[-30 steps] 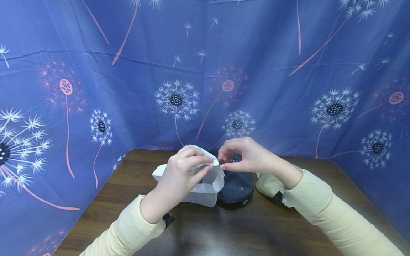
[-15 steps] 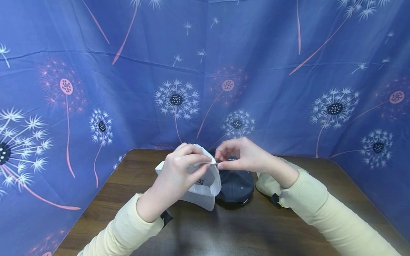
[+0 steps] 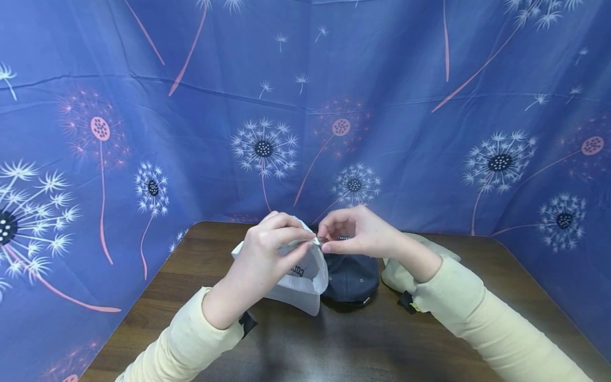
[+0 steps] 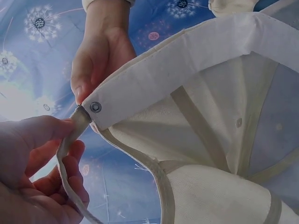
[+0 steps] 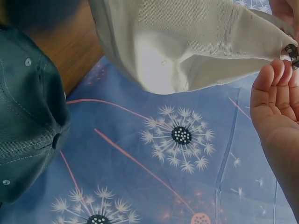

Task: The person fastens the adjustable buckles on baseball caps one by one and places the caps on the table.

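Observation:
A white cap (image 3: 298, 297) hangs above the table, its inside and dark lettering turned toward the head view. My left hand (image 3: 262, 254) pinches the cap's back strap (image 4: 65, 170) between thumb and fingers; the strap's free end hangs in a loop. Opposite it, my right hand (image 3: 358, 233) pinches the place where the strap meets the cap's back edge. A small metal buckle (image 5: 290, 50) sits there, partly hidden by fingers. Beside it on the white inner band is a round metal eyelet (image 4: 95, 107).
A dark navy cap (image 3: 350, 281) rests on the brown wooden table (image 3: 181, 281) just right of the white one. Farther right, partly behind the right forearm, lies a cream cap (image 3: 396, 276). Blue dandelion-print cloth (image 3: 305, 106) stands around the back and sides.
Both hands have shifted slightly left, the right one a little more. The white cap has tilted, and more of its inside lettering shows. Both hands keep their hold.

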Demonstrator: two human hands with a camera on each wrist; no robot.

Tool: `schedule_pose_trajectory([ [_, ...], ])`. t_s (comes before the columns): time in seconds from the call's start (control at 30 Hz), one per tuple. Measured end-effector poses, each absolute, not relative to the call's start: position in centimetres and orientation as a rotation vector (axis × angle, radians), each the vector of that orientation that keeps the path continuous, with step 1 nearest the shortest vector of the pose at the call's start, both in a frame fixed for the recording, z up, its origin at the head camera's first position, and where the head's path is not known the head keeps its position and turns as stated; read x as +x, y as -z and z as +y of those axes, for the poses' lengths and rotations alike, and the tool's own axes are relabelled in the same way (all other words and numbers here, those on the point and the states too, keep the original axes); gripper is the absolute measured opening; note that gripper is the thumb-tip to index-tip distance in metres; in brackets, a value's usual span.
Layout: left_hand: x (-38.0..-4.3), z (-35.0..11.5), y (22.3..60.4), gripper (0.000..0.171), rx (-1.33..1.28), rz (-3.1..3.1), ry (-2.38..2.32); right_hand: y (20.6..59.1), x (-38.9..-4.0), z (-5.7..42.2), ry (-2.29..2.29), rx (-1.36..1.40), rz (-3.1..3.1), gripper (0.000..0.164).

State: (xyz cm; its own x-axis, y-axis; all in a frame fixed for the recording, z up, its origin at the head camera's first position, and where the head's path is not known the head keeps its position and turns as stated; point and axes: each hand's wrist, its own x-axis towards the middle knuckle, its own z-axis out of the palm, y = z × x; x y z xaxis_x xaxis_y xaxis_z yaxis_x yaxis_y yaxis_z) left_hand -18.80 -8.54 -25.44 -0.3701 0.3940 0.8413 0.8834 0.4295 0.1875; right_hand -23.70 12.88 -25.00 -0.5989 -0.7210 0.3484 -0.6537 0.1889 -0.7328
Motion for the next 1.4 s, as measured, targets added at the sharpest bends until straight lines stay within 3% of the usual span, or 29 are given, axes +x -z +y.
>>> schedule_pose_trajectory([
  [1.07,-19.12,-8.22,26.31,0.016,-0.957,-2.053,1.297,25.6,-23.66,12.89,1.573,-1.226,2.253,0.017],
  [1.4,-19.28,-8.28,26.25,0.014,-0.916,-2.092,1.201,25.7,-23.88,12.78,1.583,-1.21,2.28,0.017],
])
